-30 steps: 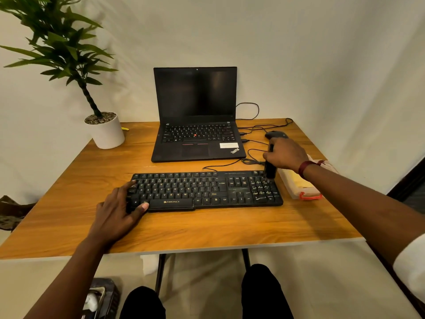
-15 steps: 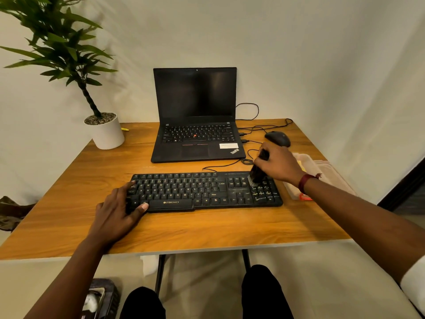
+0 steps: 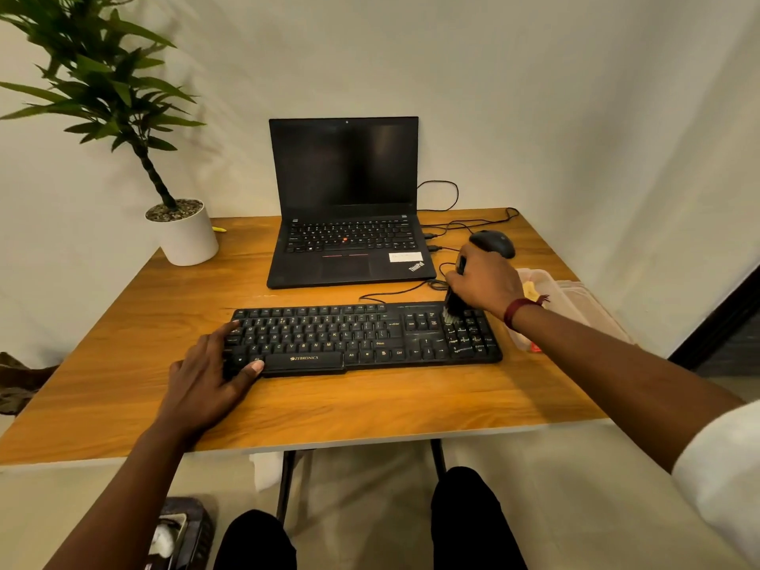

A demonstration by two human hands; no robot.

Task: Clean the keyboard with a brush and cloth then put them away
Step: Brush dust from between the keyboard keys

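While the keyboard [image 3: 364, 337] is pinned at its left end by the spread left hand [image 3: 205, 386], the brush [image 3: 453, 308], gripped upright in the closed right hand [image 3: 485, 283], is set bristles-down on the right-end keys; the keyboard's long axis is laid leftward along the table's [image 3: 123, 364] front edge.

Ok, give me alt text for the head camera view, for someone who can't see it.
A right hand holds a brush with its bristles on the number pad of a black keyboard, while the left hand rests on the keyboard's left end. Behind sit an open laptop, a mouse and a potted plant.
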